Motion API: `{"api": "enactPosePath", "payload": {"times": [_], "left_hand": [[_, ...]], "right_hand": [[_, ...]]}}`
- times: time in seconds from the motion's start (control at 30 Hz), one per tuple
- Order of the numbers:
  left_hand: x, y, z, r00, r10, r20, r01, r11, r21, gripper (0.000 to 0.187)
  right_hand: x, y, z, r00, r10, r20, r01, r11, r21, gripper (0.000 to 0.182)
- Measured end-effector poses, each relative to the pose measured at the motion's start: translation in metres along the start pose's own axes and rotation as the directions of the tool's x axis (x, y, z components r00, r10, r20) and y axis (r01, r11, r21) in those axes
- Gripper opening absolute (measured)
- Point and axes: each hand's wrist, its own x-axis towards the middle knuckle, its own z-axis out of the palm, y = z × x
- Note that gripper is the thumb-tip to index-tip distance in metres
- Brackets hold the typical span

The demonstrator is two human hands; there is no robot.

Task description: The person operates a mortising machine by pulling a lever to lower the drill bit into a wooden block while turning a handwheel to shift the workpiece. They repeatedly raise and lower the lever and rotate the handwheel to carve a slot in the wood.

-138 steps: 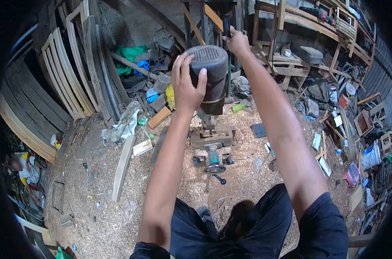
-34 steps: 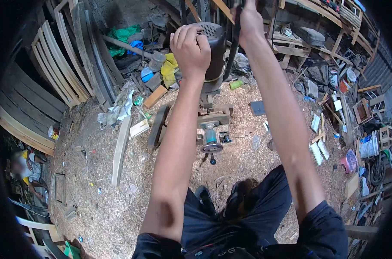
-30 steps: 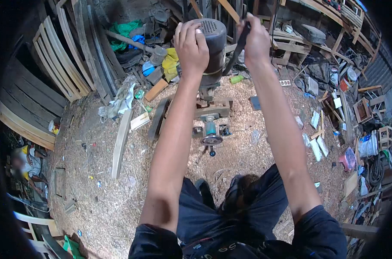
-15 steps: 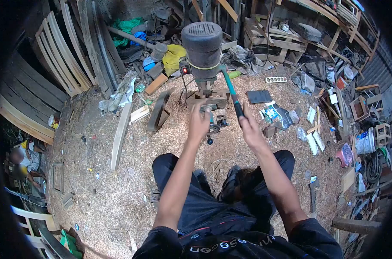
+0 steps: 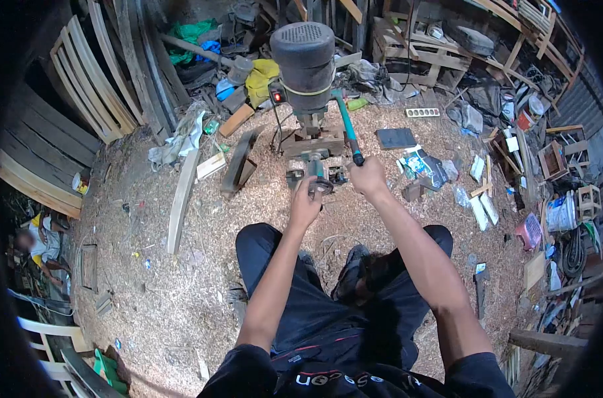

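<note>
In front of me stands a bench mortiser or drill press with a dark upright motor point(image 5: 303, 63) and a lit red switch point(image 5: 277, 97). A piece of wood point(image 5: 313, 146) sits across it below the head. My left hand point(image 5: 306, 202) has its fingers curled on the rim of a small dark handwheel point(image 5: 322, 186) at the machine's front. On the right side a green lever point(image 5: 348, 126) with a black end slants down toward me. My right hand point(image 5: 369, 178) is closed around that black end, its fingertips partly hidden.
Wood shavings cover the floor point(image 5: 182, 292). A long board point(image 5: 184, 199) and a dark timber piece point(image 5: 240, 162) lie left of the machine. A power strip point(image 5: 422, 113) and a black flat case point(image 5: 395, 138) lie right. Another person point(image 5: 46, 242) sits at far left.
My left hand has come down from beside the wood to the handwheel. My right hand has shifted slightly left and up with the lever's end. The view has tilted a little.
</note>
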Motion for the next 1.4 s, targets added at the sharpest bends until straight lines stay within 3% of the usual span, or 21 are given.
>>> {"api": "enactPosePath", "payload": {"times": [0.17, 0.27, 0.33, 0.53, 0.67, 0.87, 1.0, 1.1, 1.4], "left_hand": [[-0.011, -0.019, 0.002, 0.999, 0.001, 0.034, -0.002, 1.0, 0.021, 0.035], [-0.014, -0.016, -0.005, 0.993, -0.06, 0.103, 0.055, 0.997, 0.053, 0.033], [-0.017, -0.018, -0.007, 1.0, -0.009, 0.03, 0.009, 1.0, 0.003, 0.031], [-0.037, -0.056, 0.0, 0.992, -0.094, 0.086, 0.089, 0.994, 0.057, 0.036], [-0.028, -0.053, 0.004, 0.988, -0.142, 0.062, 0.135, 0.985, 0.107, 0.043], [-0.009, -0.091, 0.032, 0.996, -0.082, 0.043, 0.075, 0.987, 0.144, 0.066], [-0.007, -0.105, 0.048, 0.978, -0.162, 0.128, 0.151, 0.984, 0.09, 0.068], [-0.01, -0.103, 0.058, 0.987, -0.146, 0.064, 0.142, 0.988, 0.067, 0.07], [-0.008, -0.099, 0.058, 0.986, -0.154, 0.066, 0.151, 0.988, 0.044, 0.074]], "right_hand": [[-0.012, -0.009, -0.01, 1.0, 0.013, -0.017, -0.014, 0.999, -0.051, 0.03], [-0.008, 0.06, 0.041, 0.991, -0.123, -0.062, 0.125, 0.992, 0.035, 0.029], [-0.013, 0.08, 0.063, 0.969, -0.171, -0.178, 0.179, 0.984, 0.027, 0.03], [0.008, 0.129, 0.113, 0.931, -0.175, -0.32, 0.21, 0.974, 0.08, 0.025], [0.024, 0.151, 0.138, 0.927, -0.172, -0.332, 0.199, 0.979, 0.051, 0.029], [0.038, 0.163, 0.156, 0.934, -0.162, -0.319, 0.178, 0.984, 0.021, 0.033], [0.044, 0.173, 0.165, 0.924, -0.203, -0.325, 0.222, 0.975, 0.023, 0.032], [0.048, 0.179, 0.172, 0.917, -0.197, -0.347, 0.225, 0.973, 0.042, 0.031], [0.063, 0.193, 0.192, 0.924, -0.161, -0.347, 0.197, 0.978, 0.069, 0.031]]}}
